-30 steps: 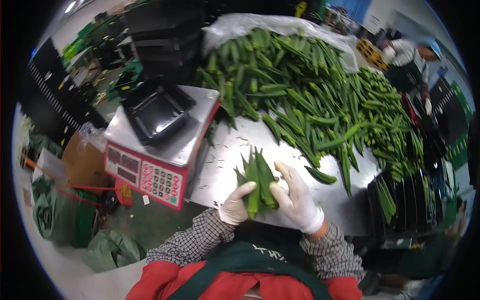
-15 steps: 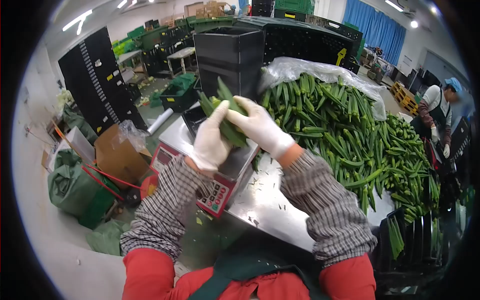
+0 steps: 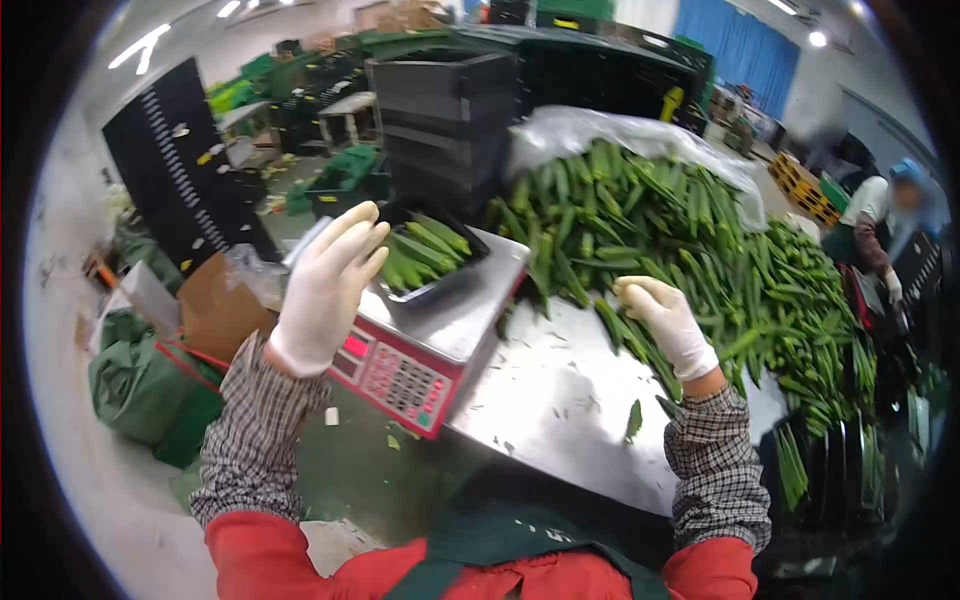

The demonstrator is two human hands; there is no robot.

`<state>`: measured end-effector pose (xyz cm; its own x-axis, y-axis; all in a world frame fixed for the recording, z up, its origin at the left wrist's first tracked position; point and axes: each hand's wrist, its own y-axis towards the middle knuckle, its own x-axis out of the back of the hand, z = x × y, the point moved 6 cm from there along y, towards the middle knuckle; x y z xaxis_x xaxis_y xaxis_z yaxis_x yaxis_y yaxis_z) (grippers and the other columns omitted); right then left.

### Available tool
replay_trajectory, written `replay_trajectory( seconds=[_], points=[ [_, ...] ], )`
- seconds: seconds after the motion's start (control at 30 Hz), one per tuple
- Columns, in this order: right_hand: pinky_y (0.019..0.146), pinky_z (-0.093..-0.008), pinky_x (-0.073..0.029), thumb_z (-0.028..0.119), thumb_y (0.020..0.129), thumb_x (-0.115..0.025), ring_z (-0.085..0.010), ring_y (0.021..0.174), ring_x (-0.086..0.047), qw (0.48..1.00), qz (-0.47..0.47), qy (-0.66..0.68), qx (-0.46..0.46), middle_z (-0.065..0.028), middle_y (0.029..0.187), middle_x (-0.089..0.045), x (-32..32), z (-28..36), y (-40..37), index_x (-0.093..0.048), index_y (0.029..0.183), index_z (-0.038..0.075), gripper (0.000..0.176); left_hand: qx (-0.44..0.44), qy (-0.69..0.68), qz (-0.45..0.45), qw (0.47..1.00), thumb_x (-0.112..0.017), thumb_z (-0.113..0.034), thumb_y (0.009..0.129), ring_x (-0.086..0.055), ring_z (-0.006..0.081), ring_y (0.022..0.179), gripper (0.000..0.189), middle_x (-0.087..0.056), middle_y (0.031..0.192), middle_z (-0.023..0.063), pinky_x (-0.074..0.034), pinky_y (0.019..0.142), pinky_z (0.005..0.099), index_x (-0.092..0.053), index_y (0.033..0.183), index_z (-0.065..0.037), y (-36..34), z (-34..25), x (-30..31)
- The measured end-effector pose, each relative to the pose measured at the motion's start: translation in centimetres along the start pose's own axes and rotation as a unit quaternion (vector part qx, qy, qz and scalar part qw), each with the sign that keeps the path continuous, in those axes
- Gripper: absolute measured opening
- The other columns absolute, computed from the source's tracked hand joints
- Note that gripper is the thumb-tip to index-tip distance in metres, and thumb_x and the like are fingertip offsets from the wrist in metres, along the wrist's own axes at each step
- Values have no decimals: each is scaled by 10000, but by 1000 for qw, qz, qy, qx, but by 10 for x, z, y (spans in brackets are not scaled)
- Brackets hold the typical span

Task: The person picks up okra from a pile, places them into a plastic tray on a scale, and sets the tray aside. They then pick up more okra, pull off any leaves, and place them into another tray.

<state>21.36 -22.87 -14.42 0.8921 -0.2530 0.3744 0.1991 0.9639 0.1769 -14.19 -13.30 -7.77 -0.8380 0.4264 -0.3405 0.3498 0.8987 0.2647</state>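
My left hand (image 3: 330, 290), in a white glove, is raised at the left of the scale (image 3: 395, 375), its fingers stretched out and holding nothing. On the scale's metal plate sits a black tray (image 3: 425, 292) with several green okra pods (image 3: 425, 250) in it. Red digits glow on the scale's display. My right hand (image 3: 668, 325), also gloved, is over the front edge of the big okra pile (image 3: 680, 235), its fingers curled together. Whether it pinches a pod is hidden. A single pod (image 3: 634, 421) lies on the metal table (image 3: 560, 400) below it.
Stacked black crates (image 3: 440, 130) stand behind the scale. Clear plastic sheeting (image 3: 640, 140) edges the pile's back. A cardboard box (image 3: 220, 310) and green sacks (image 3: 140, 390) are at the left. Another person (image 3: 870, 220) works at the far right.
My hands have moved apart, the left one leftward and opened, the right one to the pile. The pods they held are gone from them, and okra now shows in the tray.
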Motion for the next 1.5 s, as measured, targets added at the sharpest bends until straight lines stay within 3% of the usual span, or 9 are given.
replay_trajectory(
  seconds=[0.13,0.27,0.67,0.87,0.93,1.07,1.23,1.4,1.5],
  points=[
    [701,-232,-492,235,935,-548,-114,832,-623,970,-201,119,-67,-47,963,-665,97,-69,-66,-632,1081,20,273,48,81,133,987,-506,-161,915,-569,227,1101,377,-581,1214,145,-428,969,362,-528,1223,55,-54,68,-69],
    [670,-247,-480,108,873,-566,-145,799,-629,932,-350,-68,-65,-80,912,-675,154,-99,-104,-666,982,5,180,130,18,222,966,-546,-17,890,-589,160,1021,224,-630,1114,108,-445,921,284,-627,1093,30,-97,158,-130],
    [753,-410,-516,77,772,-585,-303,889,-616,773,-190,-604,-26,-108,1034,-600,110,-145,-24,-624,1030,137,267,206,-58,160,964,-521,-59,937,-629,180,965,181,-659,1024,119,-490,891,296,-635,1033,44,-127,269,-156],
    [717,-380,-524,-26,708,-608,-294,818,-633,872,-120,-395,265,-145,1055,-622,19,-27,-68,-605,939,71,250,204,-222,186,935,-395,-341,1000,-618,267,945,469,-580,1162,179,-517,807,345,-486,1234,54,-122,284,-146],
    [737,-382,-523,15,685,-624,-300,826,-634,909,32,-328,255,-179,1099,-600,-32,-14,-97,-600,1053,65,372,305,-366,189,859,-388,-353,997,-614,295,965,462,-560,1176,182,-516,797,351,-473,1261,16,-119,267,-158],
    [743,-384,-528,-17,672,-590,-350,878,-621,887,-76,-393,229,-205,1150,-561,4,-32,-98,-556,1163,60,499,381,-379,256,804,-442,-306,981,-601,243,818,358,-624,968,121,-498,702,330,-536,1190,-30,-128,288,-144],
    [770,-409,-490,67,717,-616,-293,920,-607,789,-67,-602,-109,-114,1054,-575,87,-126,-96,-587,1059,90,344,399,-449,227,766,-483,-204,967,-598,233,848,309,-629,992,130,-497,712,325,-523,1213,-22,-126,284,-148],
    [717,-340,-523,111,823,-612,-272,813,-646,958,-118,-254,65,-142,942,-627,35,-53,-112,-625,1056,60,239,385,-411,183,806,-483,-196,958,-512,295,1170,427,-494,1305,182,-432,986,434,-388,1338,-26,-128,286,-149],
    [804,-331,-509,161,841,-617,-275,880,-646,989,34,-147,-4,-166,1039,-629,-31,-35,-105,-603,1141,41,324,373,-358,180,837,-524,-185,939,-525,274,1130,442,-531,1253,158,-400,1003,457,-385,1329,-30,-124,267,-164]
  ],
)
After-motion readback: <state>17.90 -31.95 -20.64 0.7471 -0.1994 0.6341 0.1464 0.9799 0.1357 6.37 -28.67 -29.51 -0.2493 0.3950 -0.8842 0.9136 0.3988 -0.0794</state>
